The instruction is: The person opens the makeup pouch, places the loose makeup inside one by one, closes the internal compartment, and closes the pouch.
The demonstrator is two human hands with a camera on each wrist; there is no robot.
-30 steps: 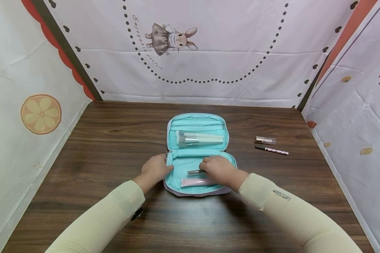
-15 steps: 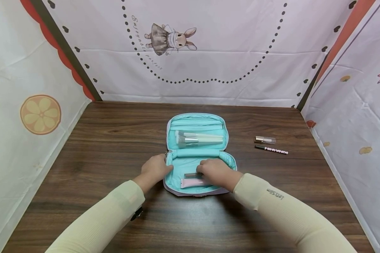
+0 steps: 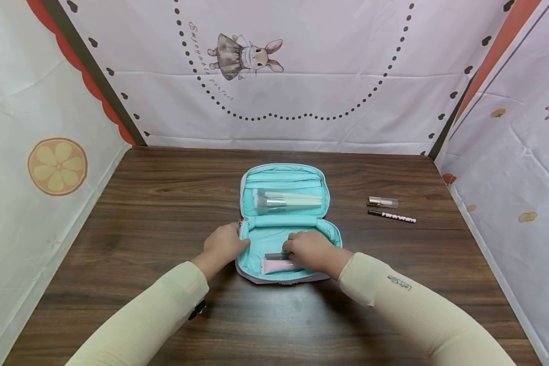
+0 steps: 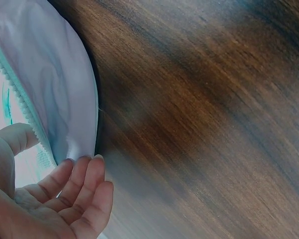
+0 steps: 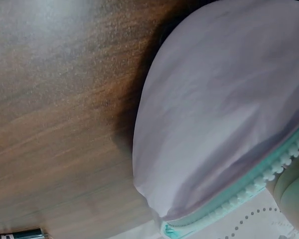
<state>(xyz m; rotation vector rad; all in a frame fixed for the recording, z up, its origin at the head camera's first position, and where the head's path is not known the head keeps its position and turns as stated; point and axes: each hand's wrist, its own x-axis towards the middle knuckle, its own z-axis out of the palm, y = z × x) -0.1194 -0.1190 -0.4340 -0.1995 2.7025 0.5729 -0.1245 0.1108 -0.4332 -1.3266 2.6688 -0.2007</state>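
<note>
A cosmetic bag point(image 3: 267, 236) lies unzipped and spread flat, mauve outside and turquoise inside. My left hand point(image 3: 224, 243) pinches its left side; in the left wrist view the thumb is inside the zipper edge and the fingers point(image 4: 84, 184) lie against the outer wall. My right hand point(image 3: 312, 250) is down in the near half, fingers curled at a slim brownish tube point(image 3: 274, 256) whose right end they hide. Just below that lies a pink squeeze tube point(image 3: 276, 266), partly under the hand. Makeup brushes point(image 3: 297, 199) sit behind a clear flap in the far half.
To the right on the wooden table point(image 3: 164, 193) lie a clear lipstick tube with a gold base point(image 3: 382, 202) and a pink-patterned pen with a black cap point(image 3: 391, 216). Printed cloth walls point(image 3: 302, 91) stand around the table's back and sides.
My right hand has moved slightly left and nearer to me, bringing the brownish tube down beside the pink one. The left hand keeps its place on the bag.
</note>
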